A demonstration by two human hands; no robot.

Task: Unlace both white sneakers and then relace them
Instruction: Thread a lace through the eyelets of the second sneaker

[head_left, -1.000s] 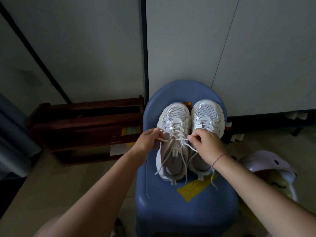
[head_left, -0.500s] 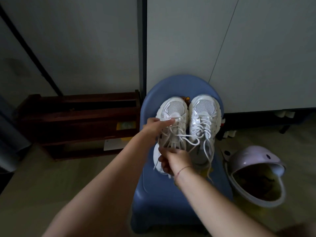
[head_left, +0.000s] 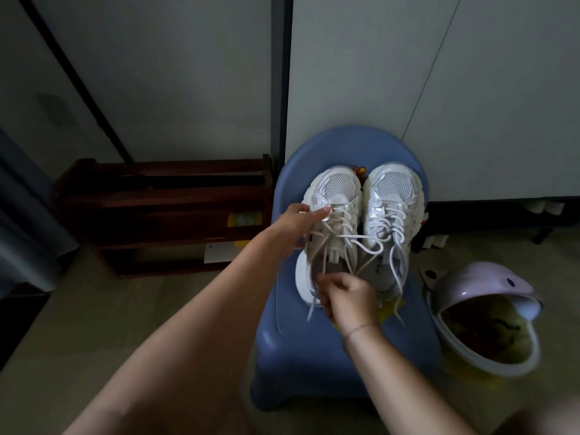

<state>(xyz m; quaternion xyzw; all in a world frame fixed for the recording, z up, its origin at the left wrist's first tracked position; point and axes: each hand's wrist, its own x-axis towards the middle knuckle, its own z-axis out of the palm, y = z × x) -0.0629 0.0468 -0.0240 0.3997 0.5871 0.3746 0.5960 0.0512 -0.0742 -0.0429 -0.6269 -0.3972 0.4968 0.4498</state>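
Left sneaker (head_left: 337, 196) and right sneaker (head_left: 394, 189) sit side by side on blue stool (head_left: 314, 356), toes far. Left hand (head_left: 295, 224) holds the left sneaker's side, thumb across the top. Right hand (head_left: 348, 296) pinches its lace (head_left: 311, 310) at the near end. Wooden rack (head_left: 157, 208) at left, lilac bin (head_left: 470, 284) at right.

Two white sneakers sit side by side on a blue stool (head_left: 314, 356), toes toward 12 o'clock. The left hand (head_left: 295, 224) grips the left sneaker (head_left: 337, 189) from 9 o'clock, thumb across its forefoot. At the sneaker's 6 o'clock end, the right hand (head_left: 348, 298) pinches its loosened lace (head_left: 345, 227). The right sneaker (head_left: 394, 186) lies untouched, its laces trailing. A lilac bin (head_left: 480, 284) stands at the stool's 4 o'clock.
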